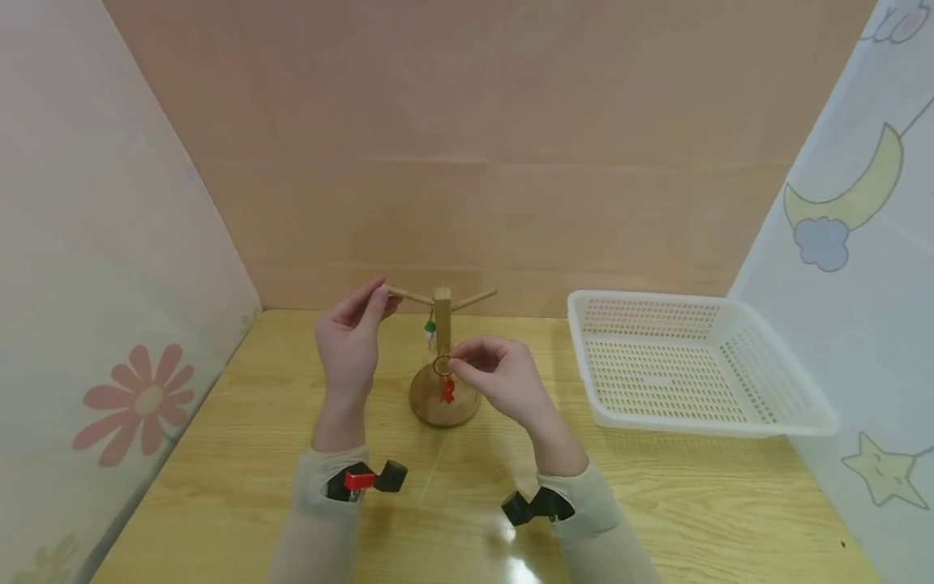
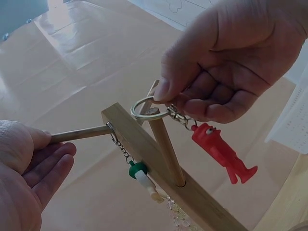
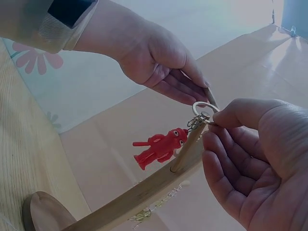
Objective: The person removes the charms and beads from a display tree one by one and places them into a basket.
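A wooden stand (image 1: 443,320) with pegs rises from a round base. My left hand (image 1: 349,349) holds the outer end of its left peg (image 2: 82,134) between thumb and fingers. My right hand (image 1: 505,380) pinches a metal key ring (image 2: 150,117) carrying a red figure keychain (image 2: 219,150), which dangles on a short chain. The ring is at the tip of the front peg (image 2: 166,149); whether it encircles the tip, I cannot tell. From the left peg, close to the post, hangs a green-and-white keychain (image 2: 139,171).
A white perforated plastic basket (image 1: 657,298) stands to the right on the wood-grain table (image 1: 241,487). Behind the post, a clear beaded strand (image 2: 177,215) partly shows. Patterned sheets enclose both sides, and a plain tan sheet (image 1: 467,122) covers the back.
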Demonstrator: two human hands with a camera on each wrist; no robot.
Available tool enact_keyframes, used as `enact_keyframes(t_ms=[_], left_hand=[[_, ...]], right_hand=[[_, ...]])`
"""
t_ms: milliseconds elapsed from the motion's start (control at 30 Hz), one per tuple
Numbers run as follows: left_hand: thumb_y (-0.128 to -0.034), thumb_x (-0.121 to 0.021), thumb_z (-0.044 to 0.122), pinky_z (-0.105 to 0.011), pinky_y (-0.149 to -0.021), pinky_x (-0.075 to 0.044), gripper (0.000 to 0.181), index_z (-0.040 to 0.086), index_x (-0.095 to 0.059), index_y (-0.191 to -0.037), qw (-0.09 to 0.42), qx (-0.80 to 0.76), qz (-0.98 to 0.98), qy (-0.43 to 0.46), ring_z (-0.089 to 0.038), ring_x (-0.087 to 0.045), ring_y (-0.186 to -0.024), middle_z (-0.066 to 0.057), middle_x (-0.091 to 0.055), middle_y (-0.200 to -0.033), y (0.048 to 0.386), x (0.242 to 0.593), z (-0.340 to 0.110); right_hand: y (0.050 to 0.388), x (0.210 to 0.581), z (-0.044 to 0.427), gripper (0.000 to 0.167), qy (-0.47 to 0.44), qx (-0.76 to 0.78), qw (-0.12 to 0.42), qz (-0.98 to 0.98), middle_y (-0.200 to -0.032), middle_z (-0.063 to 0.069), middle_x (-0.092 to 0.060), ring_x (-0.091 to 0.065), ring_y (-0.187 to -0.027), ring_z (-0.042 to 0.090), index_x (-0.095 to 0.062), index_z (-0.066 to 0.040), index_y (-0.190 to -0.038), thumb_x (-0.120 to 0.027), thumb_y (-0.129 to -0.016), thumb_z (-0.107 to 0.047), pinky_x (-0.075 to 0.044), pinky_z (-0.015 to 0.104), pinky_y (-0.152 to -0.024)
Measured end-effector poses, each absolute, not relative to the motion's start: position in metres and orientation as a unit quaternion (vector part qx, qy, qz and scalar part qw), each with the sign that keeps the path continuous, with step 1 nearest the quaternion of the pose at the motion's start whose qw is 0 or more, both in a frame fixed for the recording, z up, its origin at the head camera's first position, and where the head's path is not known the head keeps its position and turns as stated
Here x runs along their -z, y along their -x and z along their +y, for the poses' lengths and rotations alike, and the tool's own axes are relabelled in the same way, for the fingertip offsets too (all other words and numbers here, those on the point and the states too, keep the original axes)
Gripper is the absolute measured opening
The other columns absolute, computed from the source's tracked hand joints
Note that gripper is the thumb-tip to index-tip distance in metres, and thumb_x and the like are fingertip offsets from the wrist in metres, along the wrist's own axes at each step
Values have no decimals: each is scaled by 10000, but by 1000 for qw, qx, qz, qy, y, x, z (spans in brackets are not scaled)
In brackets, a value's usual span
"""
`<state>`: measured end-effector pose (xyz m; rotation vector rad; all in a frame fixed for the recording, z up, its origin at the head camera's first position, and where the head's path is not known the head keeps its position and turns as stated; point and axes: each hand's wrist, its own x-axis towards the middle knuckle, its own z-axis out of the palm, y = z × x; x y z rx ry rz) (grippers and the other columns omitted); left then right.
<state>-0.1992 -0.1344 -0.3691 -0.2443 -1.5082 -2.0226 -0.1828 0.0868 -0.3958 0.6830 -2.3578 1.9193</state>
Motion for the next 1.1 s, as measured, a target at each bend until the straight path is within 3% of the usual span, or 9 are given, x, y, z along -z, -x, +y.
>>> enact_keyframes(t_ms=[1100], left_hand=[[-1008,-754,42,-355,-851,-645,215,-69,-782,-1191,306,753,-573,106,-187,-800,-861,-106,-815,-978,199,371,-136]], right_hand=[[179,383,103,90,-196,-621,28,-759,-965,57,-779,-739,-878,199,-800,-37,-1031,-816,-957,-85,-614,284,-801]])
